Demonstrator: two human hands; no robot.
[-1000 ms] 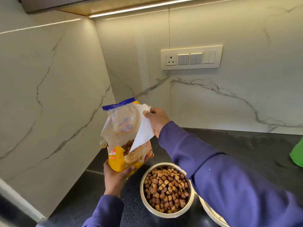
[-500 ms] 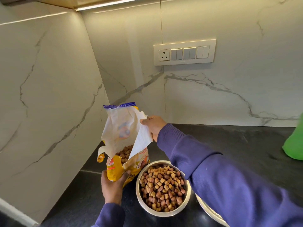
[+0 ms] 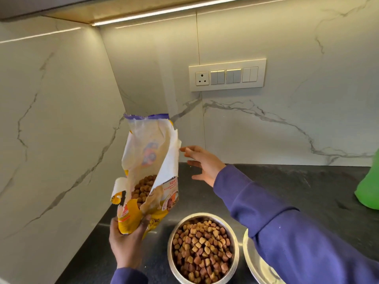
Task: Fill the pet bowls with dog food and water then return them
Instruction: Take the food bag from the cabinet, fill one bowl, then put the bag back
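Black counter: we use free corner area behind bowls as set-down zone for bag. Dog food bag: upright, torn top gaping, kibble visible inside; we keep it vertical to avoid spill. Food bowl: on counter, heaped with kibble; filling judged done. Second bowl: beside it, mostly hidden by sleeve, contents unclear. Left hand: gripping bag base. Right hand: open, fingers spread, just beside bag flap, not touching.
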